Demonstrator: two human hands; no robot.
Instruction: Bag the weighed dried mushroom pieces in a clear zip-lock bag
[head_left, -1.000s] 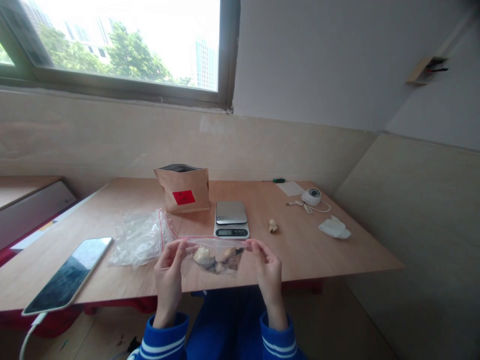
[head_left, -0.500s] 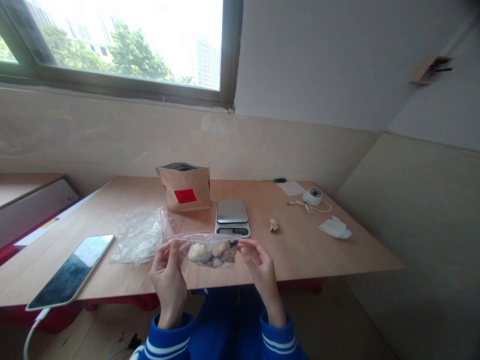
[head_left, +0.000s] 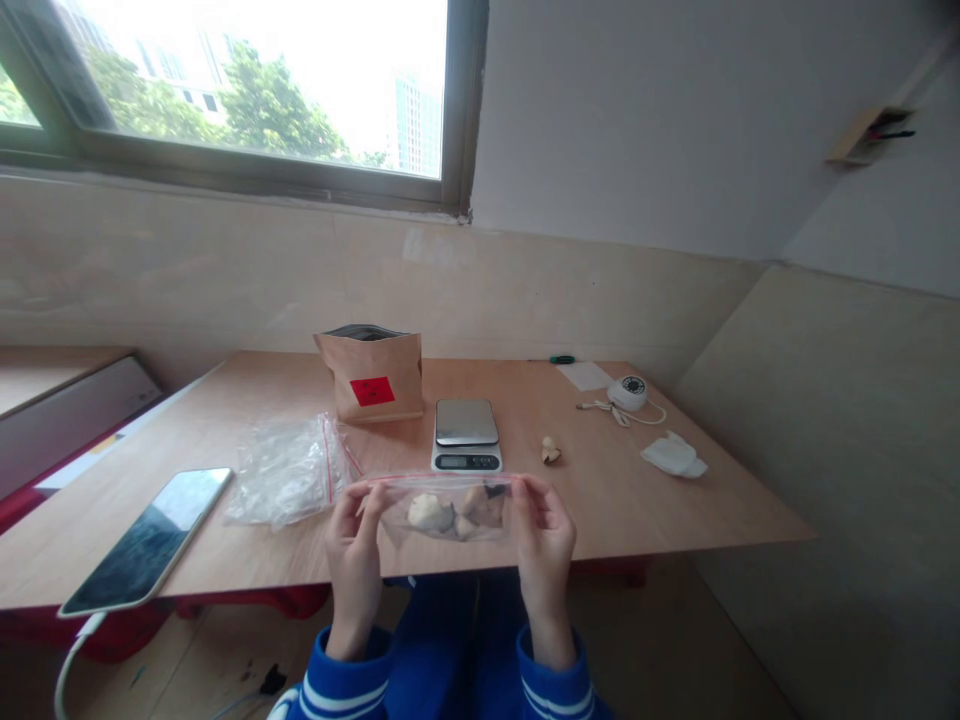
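A clear zip bag (head_left: 401, 522) with a red strip along its top hangs between my hands, over the table's front edge. Inside it lie several pale and brown lumps (head_left: 430, 512), perhaps dried mushrooms; their kind is not certain. My left hand (head_left: 355, 545) pinches the bag's upper left corner. At the upper right corner, my right hand (head_left: 545, 535) grips it between thumb and fingers. Just beyond the bag stands a kitchen scale (head_left: 466, 425) with a bare steel plate. A small pale and brown piece (head_left: 550, 451) lies right of the scale.
An opened brown paper pouch (head_left: 375, 375) stands behind a pile of clear bags (head_left: 281, 470). On the left lies a phone (head_left: 150, 540) with a cable. To the right are a white camera (head_left: 627, 393), a crumpled white tissue (head_left: 673, 456) and a green-handled screwdriver (head_left: 562, 359).
The bag has moved slightly right with both hands. My right hand has turned and now pinches the bag's right corner with its fingers curled in. The scale's display shows more fully.
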